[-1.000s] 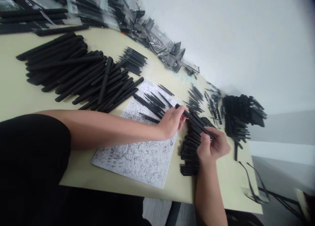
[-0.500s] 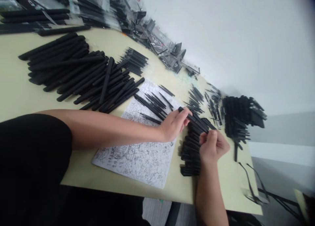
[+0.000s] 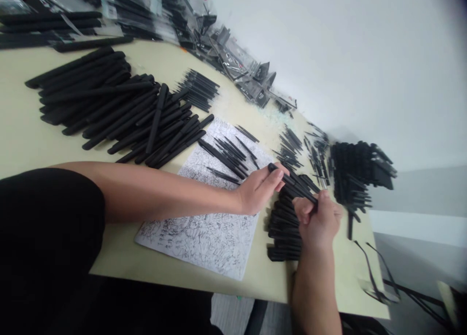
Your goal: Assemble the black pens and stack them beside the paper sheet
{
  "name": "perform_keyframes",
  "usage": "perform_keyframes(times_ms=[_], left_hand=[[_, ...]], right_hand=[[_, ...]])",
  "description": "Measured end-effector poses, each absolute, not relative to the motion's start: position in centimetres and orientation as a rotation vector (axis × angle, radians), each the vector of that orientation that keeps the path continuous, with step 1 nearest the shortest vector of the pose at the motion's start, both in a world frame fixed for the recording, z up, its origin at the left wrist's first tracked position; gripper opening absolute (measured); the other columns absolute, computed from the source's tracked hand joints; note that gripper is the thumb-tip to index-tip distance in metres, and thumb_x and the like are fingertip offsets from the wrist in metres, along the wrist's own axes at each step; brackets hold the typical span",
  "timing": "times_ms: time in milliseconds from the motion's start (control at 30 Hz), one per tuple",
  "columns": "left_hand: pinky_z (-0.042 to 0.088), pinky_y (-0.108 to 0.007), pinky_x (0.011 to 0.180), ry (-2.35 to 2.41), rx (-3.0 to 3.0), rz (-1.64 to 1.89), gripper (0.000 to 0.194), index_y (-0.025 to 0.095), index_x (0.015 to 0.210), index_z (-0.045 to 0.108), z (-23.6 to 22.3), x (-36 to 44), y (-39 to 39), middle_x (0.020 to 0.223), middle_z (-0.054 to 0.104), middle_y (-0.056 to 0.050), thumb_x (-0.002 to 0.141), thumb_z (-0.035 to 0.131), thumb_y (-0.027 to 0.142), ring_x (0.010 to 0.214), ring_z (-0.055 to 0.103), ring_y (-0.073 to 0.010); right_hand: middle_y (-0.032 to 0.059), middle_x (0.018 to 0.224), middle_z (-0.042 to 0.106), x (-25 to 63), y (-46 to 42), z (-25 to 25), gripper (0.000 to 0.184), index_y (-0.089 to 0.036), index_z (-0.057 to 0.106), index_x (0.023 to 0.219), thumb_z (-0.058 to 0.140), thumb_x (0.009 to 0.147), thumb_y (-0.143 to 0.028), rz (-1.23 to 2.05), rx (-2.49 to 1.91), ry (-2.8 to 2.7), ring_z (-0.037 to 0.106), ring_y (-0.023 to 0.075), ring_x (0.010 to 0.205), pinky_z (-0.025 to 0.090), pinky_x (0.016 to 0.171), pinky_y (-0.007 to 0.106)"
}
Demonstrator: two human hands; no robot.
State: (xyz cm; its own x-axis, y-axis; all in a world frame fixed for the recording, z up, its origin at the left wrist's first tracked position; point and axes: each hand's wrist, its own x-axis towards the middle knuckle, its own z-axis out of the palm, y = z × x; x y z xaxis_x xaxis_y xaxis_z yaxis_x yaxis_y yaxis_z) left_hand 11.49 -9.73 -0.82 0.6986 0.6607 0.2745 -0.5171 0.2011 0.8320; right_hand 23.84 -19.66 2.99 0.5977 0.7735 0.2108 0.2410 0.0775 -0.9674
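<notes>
A black pen (image 3: 297, 189) slants between my two hands over a row of similar pens. My left hand (image 3: 258, 188) is closed round its upper left part, thumb on top, with the rounded end poking out. At the lower right end my right hand (image 3: 318, 219) is closed on the pen in a fist, hiding that end. Below the left wrist lies a white sheet (image 3: 204, 245) covered in dark scribbles, with thin black refills (image 3: 230, 149) on its upper part. The row of black pens (image 3: 282, 228) lies just left of my right hand.
A large heap of black pens (image 3: 120, 101) covers the table's left. Thin refills (image 3: 199, 89) lie behind it. Clear packaging (image 3: 241, 65) lines the wall. A stack of black pen parts (image 3: 359, 164) stands at the right, with eyeglasses (image 3: 381, 293) near the table's right corner.
Both hands have shifted slightly right with the pen. The right wrist has turned, and its thumb now points more upward.
</notes>
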Motion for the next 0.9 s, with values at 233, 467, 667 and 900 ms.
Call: perform_keyframes(times_ms=[233,467,667,900], left_hand=[[0.037,-0.025,0.054,0.139,1.122,0.809,0.052,0.018,0.098,0.047,-1.1,11.5,-9.8,0.071,0.044,0.001,0.092,0.028,0.066,0.06,0.041,-0.0102],[0.039,-0.025,0.055,0.129,1.192,0.792,0.049,0.019,0.101,0.045,-1.1,11.3,-9.7,0.072,0.044,0.001,0.094,0.025,0.062,0.06,0.042,-0.0104],[0.039,-0.024,0.054,0.233,1.204,0.769,0.051,0.018,0.089,0.048,-1.0,11.5,-9.4,0.069,0.044,0.001,0.094,0.023,0.062,0.057,0.042,-0.0097],[0.039,-0.022,0.05,0.316,1.197,0.726,0.054,0.017,0.08,0.049,-0.7,11.6,-9.3,0.066,0.046,0.001,0.094,0.023,0.062,0.057,0.046,-0.0094]], right_hand=[[-0.0058,0.03,0.034,23.9,-19.7,3.0,0.058,-0.018,0.046,0.04,0.056,0.088,-0.049,0.557,-1.458,-0.862,0.032,0.007,0.029,0.029,0.041,0.027],[-0.0056,0.031,0.035,23.6,-19.5,3.2,0.058,-0.018,0.046,0.043,0.056,0.087,-0.055,0.636,-1.428,-0.837,0.033,0.0072,0.031,0.031,0.044,0.026],[-0.0059,0.034,0.037,23.6,-19.4,2.5,0.049,-0.017,0.048,0.047,0.061,0.086,-0.045,0.531,-1.468,-0.834,0.034,0.007,0.033,0.03,0.043,0.025],[-0.0067,0.037,0.041,23.7,-19.4,2.3,0.038,-0.016,0.055,0.054,0.069,0.08,-0.04,0.418,-1.483,-0.801,0.036,0.0061,0.035,0.031,0.042,0.023]])
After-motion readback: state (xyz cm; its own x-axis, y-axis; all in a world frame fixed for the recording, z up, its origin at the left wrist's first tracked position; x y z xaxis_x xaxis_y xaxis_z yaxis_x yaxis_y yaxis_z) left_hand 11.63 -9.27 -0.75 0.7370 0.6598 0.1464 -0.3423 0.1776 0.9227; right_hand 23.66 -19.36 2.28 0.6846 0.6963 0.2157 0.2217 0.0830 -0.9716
